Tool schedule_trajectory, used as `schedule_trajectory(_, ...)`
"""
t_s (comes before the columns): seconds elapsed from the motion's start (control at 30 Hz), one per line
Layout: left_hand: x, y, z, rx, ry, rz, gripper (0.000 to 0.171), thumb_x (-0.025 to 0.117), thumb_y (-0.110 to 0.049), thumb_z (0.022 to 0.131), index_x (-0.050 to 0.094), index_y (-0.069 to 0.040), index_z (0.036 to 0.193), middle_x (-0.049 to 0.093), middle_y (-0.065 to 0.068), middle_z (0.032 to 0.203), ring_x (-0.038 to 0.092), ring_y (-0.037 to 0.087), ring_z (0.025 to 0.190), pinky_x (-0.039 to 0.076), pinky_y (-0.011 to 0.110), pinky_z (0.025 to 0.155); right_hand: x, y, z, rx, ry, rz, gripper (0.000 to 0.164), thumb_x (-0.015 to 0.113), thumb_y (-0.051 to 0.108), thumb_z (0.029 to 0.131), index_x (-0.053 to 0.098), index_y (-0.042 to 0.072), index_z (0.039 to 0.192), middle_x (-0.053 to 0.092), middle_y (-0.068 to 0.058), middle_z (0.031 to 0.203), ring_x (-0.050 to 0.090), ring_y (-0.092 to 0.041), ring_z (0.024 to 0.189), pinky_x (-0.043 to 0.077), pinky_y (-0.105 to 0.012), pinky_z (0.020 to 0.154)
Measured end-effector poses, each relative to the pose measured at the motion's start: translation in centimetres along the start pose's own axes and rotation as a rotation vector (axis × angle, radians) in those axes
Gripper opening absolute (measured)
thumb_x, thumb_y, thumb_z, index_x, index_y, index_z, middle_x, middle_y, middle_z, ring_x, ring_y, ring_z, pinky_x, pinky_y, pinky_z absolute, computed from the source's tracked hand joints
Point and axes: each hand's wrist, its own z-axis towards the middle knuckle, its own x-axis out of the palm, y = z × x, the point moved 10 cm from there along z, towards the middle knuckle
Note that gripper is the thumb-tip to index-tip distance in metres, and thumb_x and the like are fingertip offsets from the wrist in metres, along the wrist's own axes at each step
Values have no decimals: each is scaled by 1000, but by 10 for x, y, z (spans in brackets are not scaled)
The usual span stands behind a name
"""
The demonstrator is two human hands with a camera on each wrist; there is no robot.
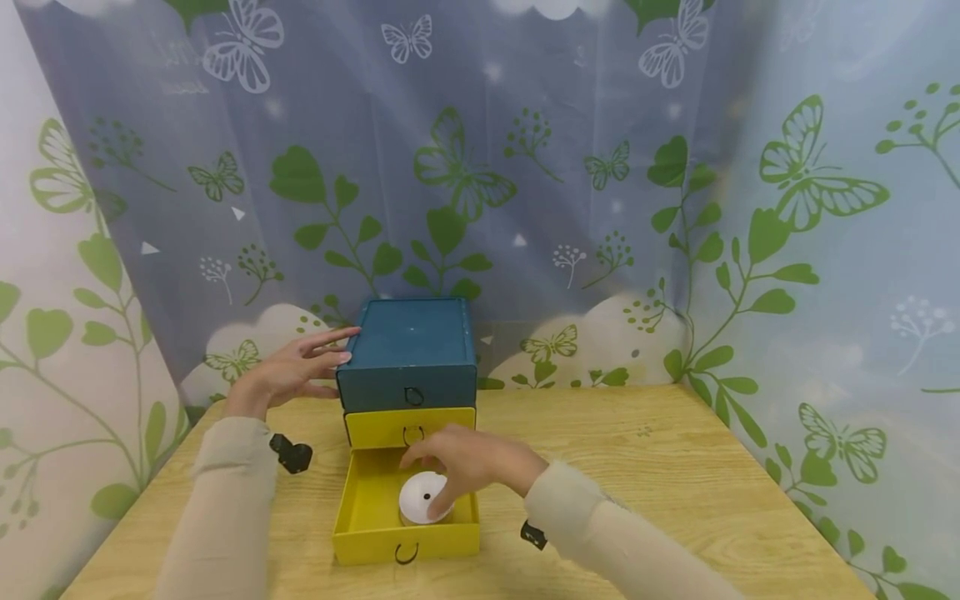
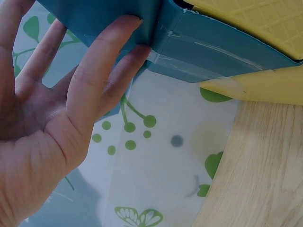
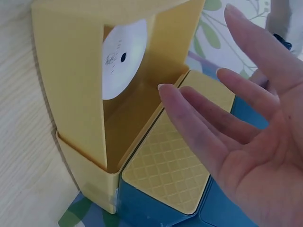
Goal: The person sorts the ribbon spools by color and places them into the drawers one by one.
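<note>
A small drawer cabinet has a blue top unit (image 1: 408, 333) and yellow drawers below. Its lowest yellow drawer (image 1: 405, 546) is pulled out toward me. Inside lies a round white object (image 1: 415, 493) with a small black dot and faint print on its face; its exact kind is unclear. Over the drawer hovers my right hand (image 1: 480, 458), fingers loosely bent, thumb overlapping the white object in the head view. In the right wrist view, those fingers (image 3: 189, 123) stand apart from it. My left hand (image 1: 292, 371) rests its extended fingertips against the cabinet's left side.
The middle yellow drawer (image 1: 375, 427) is closed, with a dark ring pull. A wood-grain table (image 1: 600, 483) bears the cabinet. Behind and beside it hangs a curtain (image 1: 555, 250) printed with leaves and butterflies. Each wrist wears a small black device (image 1: 291, 453).
</note>
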Motion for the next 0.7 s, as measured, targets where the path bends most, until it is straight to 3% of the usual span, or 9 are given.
schedule_trajectory(0.2,0,0,-1,3,0,-5,72,60,-37,106,22,-27,166,5,20,174,20,55,154,47,61,113,2,7,-8,-24,-16,32,58,88,26,84,65,19,138,72,-3,131,72,-16,109,57,-18,90)
schedule_trajectory(0.47,1,-1,-1,-2,-2,-15,73,61,-37,105,23,-27,166,4,20,174,19,55,154,44,63,115,10,22,-17,-54,-19,67,49,87,24,85,69,16,130,76,-1,107,68,-1,86,55,-11,78)
schedule_trajectory(0.7,1,0,-1,-7,-7,-21,73,62,-38,104,23,-28,166,5,19,174,19,55,155,43,64,115,24,25,-24,-68,-42,122,44,86,23,85,72,15,126,79,-1,100,67,5,76,55,-9,73)
